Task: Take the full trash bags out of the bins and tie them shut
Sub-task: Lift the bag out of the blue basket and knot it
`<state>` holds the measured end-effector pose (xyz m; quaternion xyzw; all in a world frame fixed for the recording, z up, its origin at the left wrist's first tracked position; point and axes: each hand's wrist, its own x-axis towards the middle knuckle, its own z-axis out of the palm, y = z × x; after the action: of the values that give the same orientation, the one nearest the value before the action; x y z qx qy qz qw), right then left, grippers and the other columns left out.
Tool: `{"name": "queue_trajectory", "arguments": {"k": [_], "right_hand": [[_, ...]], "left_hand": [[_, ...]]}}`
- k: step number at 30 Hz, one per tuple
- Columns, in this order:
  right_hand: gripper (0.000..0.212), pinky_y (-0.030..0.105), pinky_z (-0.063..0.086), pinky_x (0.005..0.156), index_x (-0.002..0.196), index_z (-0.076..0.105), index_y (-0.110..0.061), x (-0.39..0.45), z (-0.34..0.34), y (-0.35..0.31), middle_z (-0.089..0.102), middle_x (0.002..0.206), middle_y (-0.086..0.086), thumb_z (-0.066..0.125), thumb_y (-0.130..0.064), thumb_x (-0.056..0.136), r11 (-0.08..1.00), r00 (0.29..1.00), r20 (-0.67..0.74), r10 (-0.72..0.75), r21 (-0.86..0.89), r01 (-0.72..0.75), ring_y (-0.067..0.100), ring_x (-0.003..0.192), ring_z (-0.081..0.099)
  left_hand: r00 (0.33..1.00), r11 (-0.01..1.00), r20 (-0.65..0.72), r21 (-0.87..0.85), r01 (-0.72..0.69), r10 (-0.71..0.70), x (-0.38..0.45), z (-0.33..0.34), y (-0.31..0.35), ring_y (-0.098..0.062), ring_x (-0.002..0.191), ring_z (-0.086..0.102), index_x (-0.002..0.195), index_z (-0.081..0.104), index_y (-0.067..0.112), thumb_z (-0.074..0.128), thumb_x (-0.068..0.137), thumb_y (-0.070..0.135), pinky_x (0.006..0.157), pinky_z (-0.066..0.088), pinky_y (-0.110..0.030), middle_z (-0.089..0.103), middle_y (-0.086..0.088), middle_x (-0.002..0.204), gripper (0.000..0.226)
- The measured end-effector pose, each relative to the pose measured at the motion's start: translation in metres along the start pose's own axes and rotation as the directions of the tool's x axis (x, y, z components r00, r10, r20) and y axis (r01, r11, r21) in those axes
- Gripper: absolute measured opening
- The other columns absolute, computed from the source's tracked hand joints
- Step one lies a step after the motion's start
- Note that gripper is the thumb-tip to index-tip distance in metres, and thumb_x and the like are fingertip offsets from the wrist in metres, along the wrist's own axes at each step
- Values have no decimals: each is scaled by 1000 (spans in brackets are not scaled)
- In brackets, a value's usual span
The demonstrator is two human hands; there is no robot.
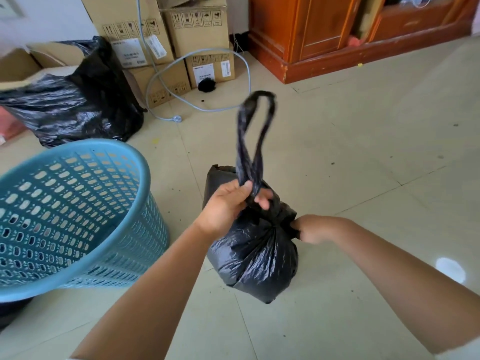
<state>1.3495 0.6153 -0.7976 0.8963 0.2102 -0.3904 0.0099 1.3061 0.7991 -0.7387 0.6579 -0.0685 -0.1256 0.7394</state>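
2 hands (pixel 223 206) (pixel 310 229) grip black trash bag (pixel 254 255) beside blue bin (pixel 78 216)

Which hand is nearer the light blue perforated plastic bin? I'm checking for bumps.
Left. The left hand grips the black bag's loop just right of the bin; the right hand pinches the knot farther right.

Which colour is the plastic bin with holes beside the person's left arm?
Light blue; the bin shows clearly in the head view.
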Motion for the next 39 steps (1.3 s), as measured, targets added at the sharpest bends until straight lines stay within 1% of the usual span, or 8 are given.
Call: {"name": "queue_trajectory", "arguments": {"k": [3,6,11,16,26,32,36,39], "right_hand": [[33,34,44,88,118,52,-2,-3,-9,-1,57,122,16,31,-4,93,999,1000,11,-21,42,21,31,108,54],[20,23,32,55,90,52,-8,-8,-22,7,53,79,5,34,-14,95,997,998,-59,-33,65,36,22,79,48],[20,24,34,55,73,50,-21,-24,-46,12,45,65,-4,45,-18,92,966,978,-180,-101,217,140,13,60,43],[19,15,39,60,77,55,-27,-43,-67,-3,56,61,-7,50,-14,90,897,950,-238,-202,345,277,6,59,52],[32,15,46,52,80,60,-15,-44,-67,-7,59,58,-4,43,11,88,611,908,-273,-318,673,416,1,47,55],[36,27,47,66,126,44,6,-29,-55,7,59,84,8,33,1,92,144,916,-398,46,910,389,19,76,64],[61,31,24,110,141,29,-13,-21,-35,-1,33,146,6,51,0,85,750,915,-400,-47,591,297,21,140,21],[80,36,14,115,144,19,-19,-13,-31,-19,17,153,7,65,-12,79,916,851,-500,-162,244,318,23,143,11]], "left_hand": [[996,981,74,187,41,-55,-2,4,3,-4,51,57,51,54,13,30,98,14,67,47,-11,63,4,45,53],[975,912,-175,363,191,-135,0,2,-7,-7,41,41,61,41,11,33,99,15,51,34,-23,43,2,45,39],[951,392,-266,867,308,-159,0,-8,-19,-34,94,57,110,54,2,30,99,22,74,42,-33,62,-17,100,34],[934,235,-232,925,298,-270,-1,-8,-23,-28,83,55,122,42,7,45,89,36,69,42,-31,59,-11,94,44],[963,-91,-235,970,224,-135,-8,10,-45,-23,71,49,55,40,14,37,84,61,67,31,-31,42,4,58,56],[930,206,-308,915,348,-202,-9,-5,-42,-18,50,36,47,33,16,41,89,41,66,34,-31,37,-1,50,50],[891,501,-372,736,455,-262,-6,-12,-37,-21,54,42,56,43,9,46,89,35,53,32,-28,43,-5,54,42],[907,591,-336,689,420,-253,-6,-7,-33,-23,70,52,74,57,9,49,88,38,63,39,-30,55,-10,70,33]]}}
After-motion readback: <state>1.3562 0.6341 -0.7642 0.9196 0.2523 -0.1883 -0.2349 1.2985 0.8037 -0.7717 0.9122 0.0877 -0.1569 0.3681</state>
